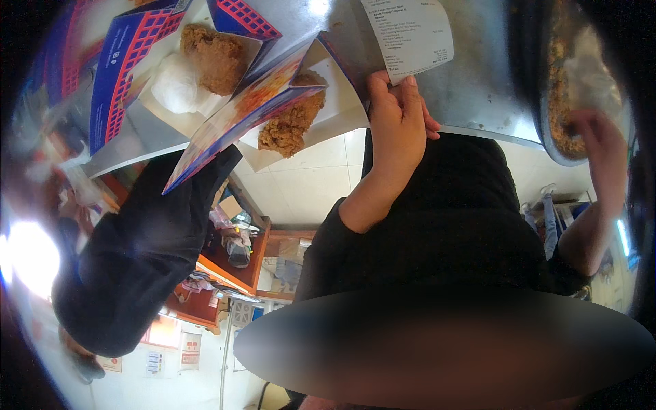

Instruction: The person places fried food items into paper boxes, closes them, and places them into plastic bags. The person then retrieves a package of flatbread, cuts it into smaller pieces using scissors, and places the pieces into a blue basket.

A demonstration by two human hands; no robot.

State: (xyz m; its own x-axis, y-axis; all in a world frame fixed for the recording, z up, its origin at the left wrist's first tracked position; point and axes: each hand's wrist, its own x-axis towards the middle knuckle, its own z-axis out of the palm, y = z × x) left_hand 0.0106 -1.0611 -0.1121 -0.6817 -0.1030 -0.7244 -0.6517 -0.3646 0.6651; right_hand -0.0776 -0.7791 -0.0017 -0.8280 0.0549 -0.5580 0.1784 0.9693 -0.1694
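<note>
My left hand [398, 110] pinches the lower edge of a printed paper receipt [417, 38] between thumb and fingers, above the metal table. At the far right my right hand [597, 128] reaches into a round pan [544, 128] of brown, crumbly food [559, 87]. Its fingertips are blurred, so whether they grip anything is unclear. Left of my left hand, a blue and red paper box [241, 115] stands with its lid up, partly hiding a piece of fried chicken [292, 125]. Another open box [120, 77] holds fried chicken [215, 59] and a white wrapped ball [175, 84].
The metal table [476, 77] ends at a front edge close to my body. A person in black clothing [138, 256] stands at the left. Behind are orange-brown wooden shelves [261, 251] with assorted goods. Whitish clear plastic [592, 72] lies at the pan.
</note>
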